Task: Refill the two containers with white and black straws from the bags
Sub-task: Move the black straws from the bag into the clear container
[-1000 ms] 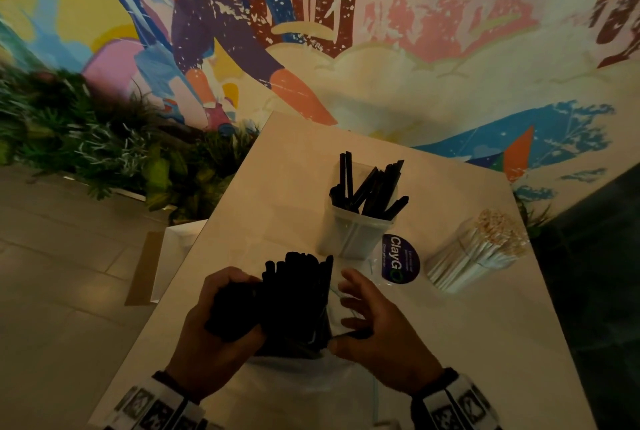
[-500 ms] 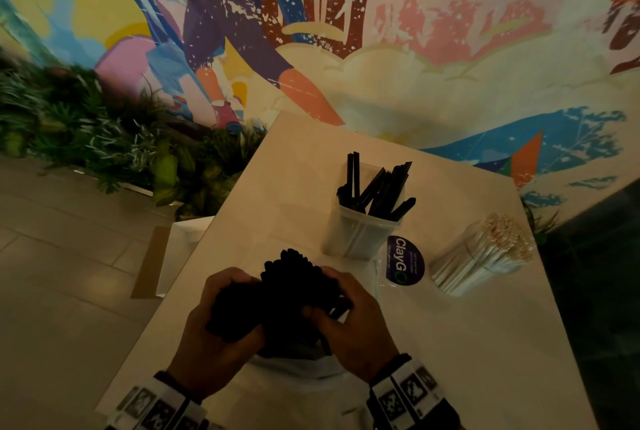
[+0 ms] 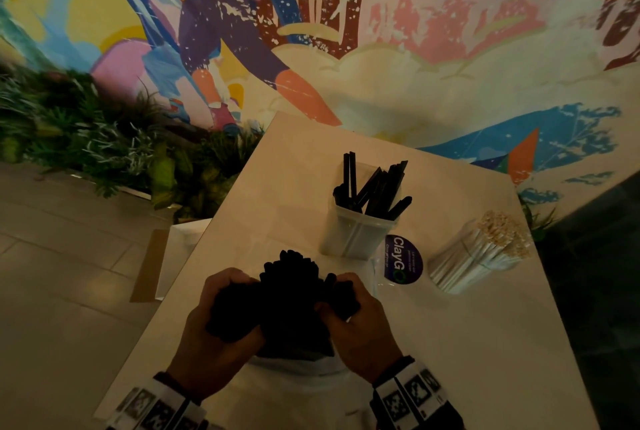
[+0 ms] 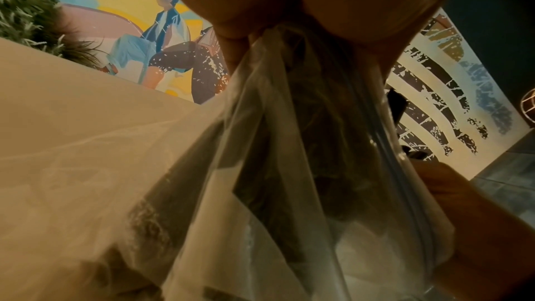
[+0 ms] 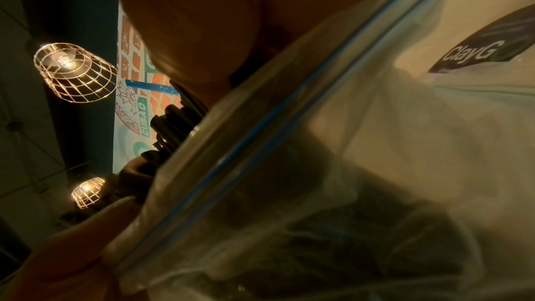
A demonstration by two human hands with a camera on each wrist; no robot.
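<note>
Item: black straw bundle (image 3: 289,294), held over near edge of table (image 3: 298,159), half out of clear zip bag (image 4: 289,168); bag's lower part hangs/rests below the wrists

Grip: left hand (image 3: 221,325) w/ fingers curled round left side of bundle; right hand (image 3: 360,318) w/ fingers curled round right side, a few straws splaying off by its fingertips. Both clenched on straws, poss. w/ bag film in between; wrist views too close to tell

Key relation: container (image 3: 360,232) stands straight ahead of the grip, slightly right, so right hand is nearer. Bundle's long axis runs roughly upright, tips pointing up and away toward container; container mouth faces up, so judged next move = lift clear of bag, carry fwd, lower ends-first

Counts:
- containers seen: 1, clear, part-filled w/ black straws leaning all ways; 2nd not made out
- white straw pack (image 3: 481,253): 1, lying on its side, right of container, wrapped, untouched
- zip bags: 1
- round ClayGo sticker/label (image 3: 403,263): 1, between container and white pack
- hands: 2, both busy
- loose straws: too many, too dark to count
</note>
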